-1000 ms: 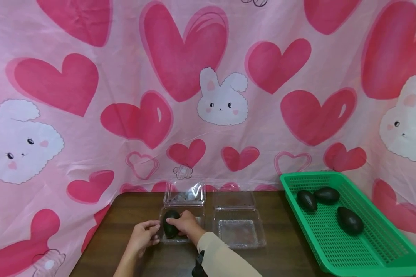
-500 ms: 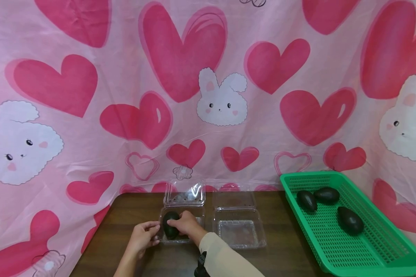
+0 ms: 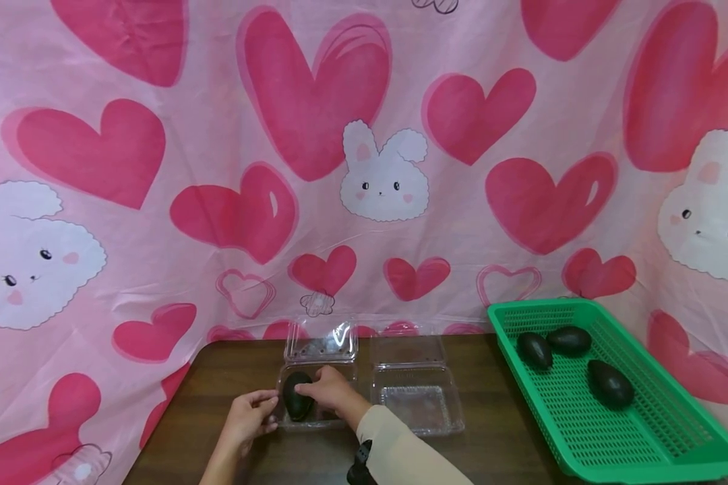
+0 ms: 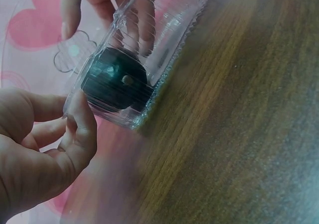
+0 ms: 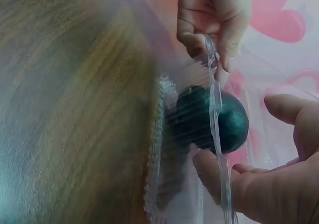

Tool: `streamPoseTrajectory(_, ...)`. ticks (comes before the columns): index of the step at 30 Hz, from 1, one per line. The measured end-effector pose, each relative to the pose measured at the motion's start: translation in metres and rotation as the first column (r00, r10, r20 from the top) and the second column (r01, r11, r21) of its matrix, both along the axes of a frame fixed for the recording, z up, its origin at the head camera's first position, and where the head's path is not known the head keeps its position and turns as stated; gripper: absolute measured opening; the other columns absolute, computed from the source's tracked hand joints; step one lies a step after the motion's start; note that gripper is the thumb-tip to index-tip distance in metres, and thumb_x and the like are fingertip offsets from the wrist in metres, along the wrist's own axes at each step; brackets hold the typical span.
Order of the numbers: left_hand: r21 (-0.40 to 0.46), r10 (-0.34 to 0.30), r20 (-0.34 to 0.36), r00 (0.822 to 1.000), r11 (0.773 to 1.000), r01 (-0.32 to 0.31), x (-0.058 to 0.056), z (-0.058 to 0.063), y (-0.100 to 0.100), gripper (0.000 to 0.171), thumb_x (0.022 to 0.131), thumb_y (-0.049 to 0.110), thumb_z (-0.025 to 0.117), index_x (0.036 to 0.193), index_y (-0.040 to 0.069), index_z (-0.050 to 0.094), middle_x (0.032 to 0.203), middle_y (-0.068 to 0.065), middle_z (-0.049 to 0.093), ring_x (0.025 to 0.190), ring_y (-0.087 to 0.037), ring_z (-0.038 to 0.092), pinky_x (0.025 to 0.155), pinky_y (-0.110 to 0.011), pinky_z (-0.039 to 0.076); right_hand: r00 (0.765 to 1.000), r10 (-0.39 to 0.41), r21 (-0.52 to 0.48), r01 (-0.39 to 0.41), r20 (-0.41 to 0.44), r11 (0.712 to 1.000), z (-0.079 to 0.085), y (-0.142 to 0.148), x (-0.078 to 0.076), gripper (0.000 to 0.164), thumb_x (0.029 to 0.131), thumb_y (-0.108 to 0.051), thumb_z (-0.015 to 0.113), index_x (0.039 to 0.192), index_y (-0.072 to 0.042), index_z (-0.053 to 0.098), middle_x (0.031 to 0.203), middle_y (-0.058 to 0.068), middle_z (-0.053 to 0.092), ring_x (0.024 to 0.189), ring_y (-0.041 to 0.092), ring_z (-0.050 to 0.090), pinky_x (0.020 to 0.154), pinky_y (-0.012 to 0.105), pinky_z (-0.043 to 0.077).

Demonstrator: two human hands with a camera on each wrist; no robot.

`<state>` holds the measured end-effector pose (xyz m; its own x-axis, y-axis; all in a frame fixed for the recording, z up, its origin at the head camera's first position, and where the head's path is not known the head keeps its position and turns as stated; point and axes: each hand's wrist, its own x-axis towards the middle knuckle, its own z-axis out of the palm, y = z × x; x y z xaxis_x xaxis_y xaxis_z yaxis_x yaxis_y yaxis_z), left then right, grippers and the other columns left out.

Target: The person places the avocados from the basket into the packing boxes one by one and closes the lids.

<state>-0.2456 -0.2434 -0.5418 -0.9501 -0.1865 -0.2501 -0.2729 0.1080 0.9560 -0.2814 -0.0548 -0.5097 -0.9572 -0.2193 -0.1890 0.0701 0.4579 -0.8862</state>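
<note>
A dark green avocado (image 3: 297, 396) lies in the left side of an open clear plastic clamshell box (image 3: 321, 426). In the left wrist view, the thumb and fingers of my left hand (image 4: 55, 139) pinch the box's side rim. My right hand (image 3: 332, 391) is over the same box. Seen from the right wrist, its thumb (image 5: 284, 107) stands apart from the avocado (image 5: 232, 122), and its fingers reach down inside the wall near the fruit. The box's hinged lid (image 3: 321, 340) stands raised behind.
A second open clear clamshell box (image 3: 417, 407) sits to the right on the brown wooden table (image 3: 491, 404). Farther right is a green slotted basket (image 3: 637, 458) with three avocados (image 3: 610, 384) in it. A pink heart-and-rabbit cloth (image 3: 388, 236) hangs behind and at the sides.
My right hand has eased slightly to the right, away from the avocado, which stays in the box. The left hand keeps its place at the rim. The head view has shifted a little.
</note>
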Motion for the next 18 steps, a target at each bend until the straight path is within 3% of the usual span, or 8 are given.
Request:
streamPoseTrajectory(11,-0.003,0.001,0.001,1.000,1.000,-0.001,0.000,0.000,-0.001,0.027,0.094,0.006,0.058,0.117,-0.009,0.061,0.084,-0.009,0.056,0.064,-0.016,0.054,0.055,-0.029,0.057,0.999,-0.004,-0.074,0.001,-0.032,0.997,0.005,0.014,0.005,0.061,0.081,-0.033,0.076,0.122,0.006,0.054,0.114,0.020,0.062,0.103,0.033,0.060,0.089,0.053,0.052)
streamPoseTrajectory(18,-0.004,-0.002,-0.004,1.000,1.000,0.002,0.001,0.001,-0.001,0.028,0.094,0.007,0.059,0.116,-0.009,0.062,0.083,-0.008,0.055,0.064,-0.017,0.054,0.055,-0.030,0.057,0.994,-0.006,-0.167,-0.013,-0.111,0.986,0.009,0.027,0.012,0.060,0.081,-0.029,0.076,0.125,0.005,0.054,0.121,0.023,0.061,0.109,0.035,0.060,0.092,0.051,0.051)
